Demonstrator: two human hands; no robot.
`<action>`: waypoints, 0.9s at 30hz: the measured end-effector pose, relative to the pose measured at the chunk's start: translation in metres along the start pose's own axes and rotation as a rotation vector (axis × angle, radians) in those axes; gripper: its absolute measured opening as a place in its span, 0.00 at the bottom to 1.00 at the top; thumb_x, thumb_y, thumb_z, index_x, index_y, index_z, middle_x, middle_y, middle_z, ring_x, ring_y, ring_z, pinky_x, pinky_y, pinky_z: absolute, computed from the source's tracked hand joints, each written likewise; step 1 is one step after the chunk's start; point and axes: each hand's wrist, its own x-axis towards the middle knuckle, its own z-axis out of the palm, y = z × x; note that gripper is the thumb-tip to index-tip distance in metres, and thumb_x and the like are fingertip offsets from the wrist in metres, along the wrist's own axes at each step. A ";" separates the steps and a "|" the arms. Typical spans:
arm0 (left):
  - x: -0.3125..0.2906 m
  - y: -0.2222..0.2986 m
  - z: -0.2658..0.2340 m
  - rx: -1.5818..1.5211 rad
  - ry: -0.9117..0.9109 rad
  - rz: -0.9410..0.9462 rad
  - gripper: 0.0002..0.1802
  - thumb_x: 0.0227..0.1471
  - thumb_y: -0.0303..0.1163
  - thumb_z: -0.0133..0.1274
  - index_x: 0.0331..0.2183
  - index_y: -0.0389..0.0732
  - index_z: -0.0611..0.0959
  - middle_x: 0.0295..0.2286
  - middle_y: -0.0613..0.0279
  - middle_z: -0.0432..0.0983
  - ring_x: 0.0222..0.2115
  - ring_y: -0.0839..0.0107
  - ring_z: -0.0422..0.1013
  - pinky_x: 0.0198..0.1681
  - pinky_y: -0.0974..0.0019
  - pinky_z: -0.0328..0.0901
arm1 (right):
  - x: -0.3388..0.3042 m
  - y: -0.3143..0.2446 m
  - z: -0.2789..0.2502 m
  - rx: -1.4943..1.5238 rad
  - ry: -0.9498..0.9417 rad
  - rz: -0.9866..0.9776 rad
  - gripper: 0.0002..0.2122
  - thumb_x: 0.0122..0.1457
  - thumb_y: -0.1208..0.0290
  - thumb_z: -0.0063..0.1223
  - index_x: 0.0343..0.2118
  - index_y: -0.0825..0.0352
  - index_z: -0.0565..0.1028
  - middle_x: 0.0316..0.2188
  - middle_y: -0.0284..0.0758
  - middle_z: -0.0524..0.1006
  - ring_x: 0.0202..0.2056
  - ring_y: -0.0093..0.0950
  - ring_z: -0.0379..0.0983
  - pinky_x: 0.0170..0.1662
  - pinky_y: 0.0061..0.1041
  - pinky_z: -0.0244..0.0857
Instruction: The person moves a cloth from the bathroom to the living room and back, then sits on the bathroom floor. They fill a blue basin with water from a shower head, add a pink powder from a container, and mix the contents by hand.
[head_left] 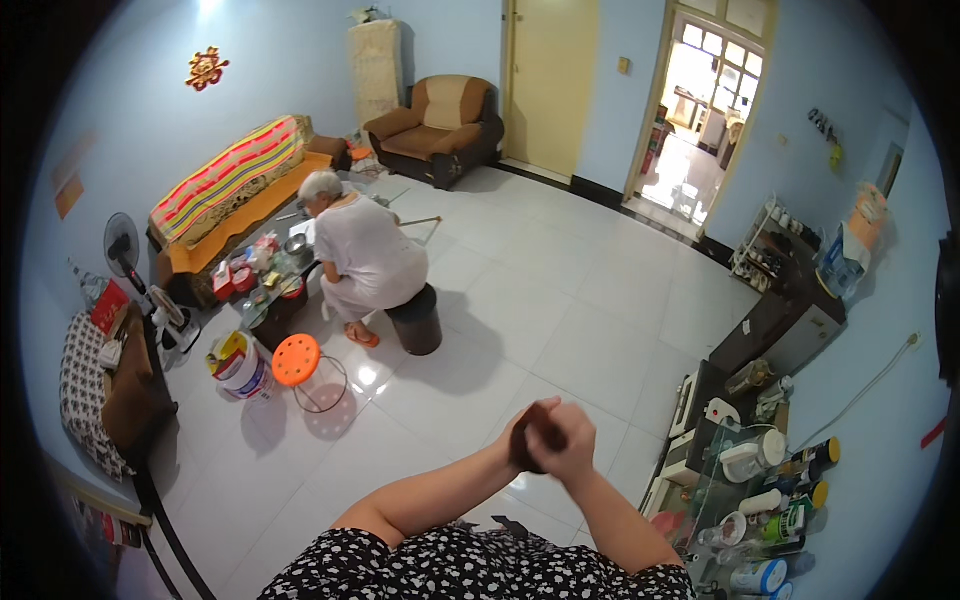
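Note:
In front of my chest, both hands meet around a small dark brown object (538,437), too blurred for me to name its kind. My left hand (514,448) is mostly hidden behind it and seems to curl around it. My right hand (572,446) is closed, its fingers pressed against the object from the right side. Motion smears the fingers of the right hand.
Ahead, a person in light clothes sits on a dark stool (415,325) by a cluttered low table (270,320). An orange round stool (297,360) and a white bucket (243,378) stand left. A glass-topped cabinet (705,470) with jars and a kettle (755,455) is at right.

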 end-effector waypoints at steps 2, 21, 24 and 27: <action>0.039 0.006 0.041 0.135 0.357 0.101 0.13 0.58 0.36 0.40 0.40 0.39 0.73 0.34 0.61 0.74 0.36 0.71 0.71 0.44 0.67 0.66 | 0.039 0.074 -0.007 0.324 0.197 0.521 0.07 0.45 0.70 0.58 0.25 0.66 0.72 0.23 0.34 0.73 0.25 0.31 0.71 0.30 0.28 0.66; 0.544 0.236 0.091 0.629 0.084 0.184 0.20 0.57 0.37 0.45 0.49 0.43 0.67 0.38 0.66 0.67 0.41 0.75 0.64 0.45 0.68 0.61 | 0.354 0.427 -0.108 0.995 0.851 0.662 0.09 0.51 0.75 0.52 0.37 0.64 0.70 0.40 0.35 0.73 0.44 0.30 0.68 0.48 0.28 0.64; 0.623 0.249 0.096 0.354 -0.080 -0.373 0.25 0.57 0.47 0.41 0.52 0.45 0.66 0.43 0.61 0.68 0.46 0.65 0.65 0.51 0.54 0.60 | 0.389 0.461 -0.124 0.441 0.630 0.442 0.10 0.46 0.83 0.54 0.33 0.66 0.71 0.41 0.36 0.72 0.44 0.26 0.68 0.47 0.26 0.62; 0.722 0.237 0.106 0.316 -0.173 -0.500 0.27 0.56 0.52 0.42 0.48 0.43 0.69 0.40 0.61 0.71 0.41 0.67 0.68 0.44 0.61 0.65 | 0.425 0.517 -0.139 0.165 0.354 0.105 0.10 0.41 0.83 0.58 0.28 0.67 0.72 0.34 0.37 0.75 0.37 0.30 0.71 0.41 0.25 0.64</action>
